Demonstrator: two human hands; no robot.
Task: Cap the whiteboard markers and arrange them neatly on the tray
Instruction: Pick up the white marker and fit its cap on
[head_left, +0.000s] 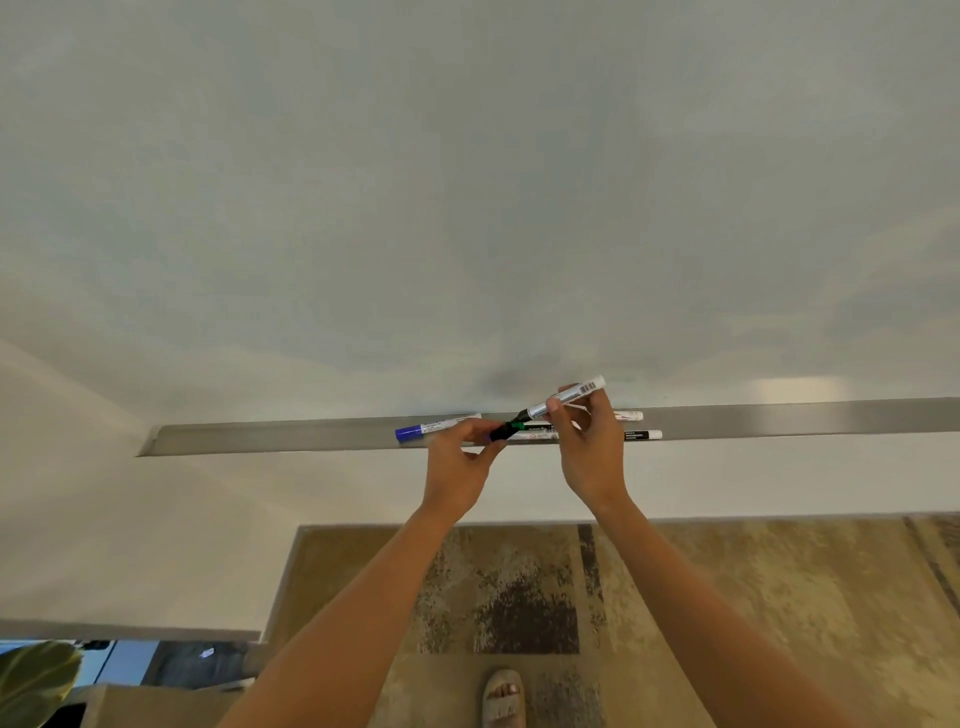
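Note:
A long metal tray (779, 415) runs along the foot of the whiteboard. My right hand (589, 447) grips a white-barrelled marker (566, 399), tilted, its dark tip pointing down-left. My left hand (460, 457) pinches a black cap (501, 431) right at that tip. On the tray lie a blue-capped marker (415, 431) to the left of my hands, a green-banded marker (535, 427) partly hidden behind them, a marker with a black label (641, 435) and one with red print (628, 415) to the right.
The whiteboard (467, 182) fills the upper view. Below the tray is a white wall, then a patterned rug (727, 597) and a sandalled foot (503, 696). A plant leaf (36, 675) is at the bottom left.

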